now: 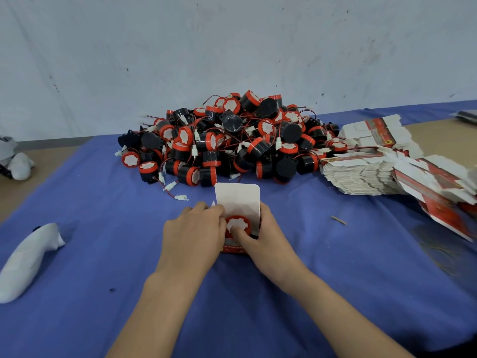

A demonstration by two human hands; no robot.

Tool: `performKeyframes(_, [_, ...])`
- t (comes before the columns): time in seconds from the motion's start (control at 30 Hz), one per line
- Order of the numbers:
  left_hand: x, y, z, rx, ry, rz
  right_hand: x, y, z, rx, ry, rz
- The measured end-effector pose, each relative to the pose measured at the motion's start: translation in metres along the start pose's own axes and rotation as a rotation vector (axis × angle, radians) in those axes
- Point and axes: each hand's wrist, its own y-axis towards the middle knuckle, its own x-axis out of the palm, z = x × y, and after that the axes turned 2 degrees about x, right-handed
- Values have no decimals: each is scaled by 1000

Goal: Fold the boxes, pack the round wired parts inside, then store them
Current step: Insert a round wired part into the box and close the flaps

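Far left, at the table edge: a crumpled white and grey bundle [15,161], partly cut off by the frame. Nearer the viewer, a long white cloth item [28,259] lies on the blue cloth [103,228] that covers the table.

Centre, foreground: the left hand [196,228] grips the left side of a small box [237,197], fingers curled against its wall. The box stands upright on the blue cloth with its white top flap raised and open; red print shows on its front, low between the two hands. A round part [237,224], red-rimmed with a white face, sits in the mouth of the box. The right hand [265,236] holds the right side of the box, fingers wrapped behind it, while its thumb presses on the white face of the part. Whether the part's wire is already inside cannot be told.

Centre, behind the hands: a pile of round parts [227,140], black bodies with red rims, red wires and white plugs, heaped against the pale wall [232,47].

Right of the hands: a thin sliver [338,220] lies on the blue cloth.

Right: stacks of flat boxes [366,174], white and red, unfolded, some fanned out and sliding toward the frame edge, just beside the pile.
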Motion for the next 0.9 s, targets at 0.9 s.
performKeyframes(0.9, [14, -8, -12, -248, -1184, -131, -14, 4, -2, -93, 109, -196])
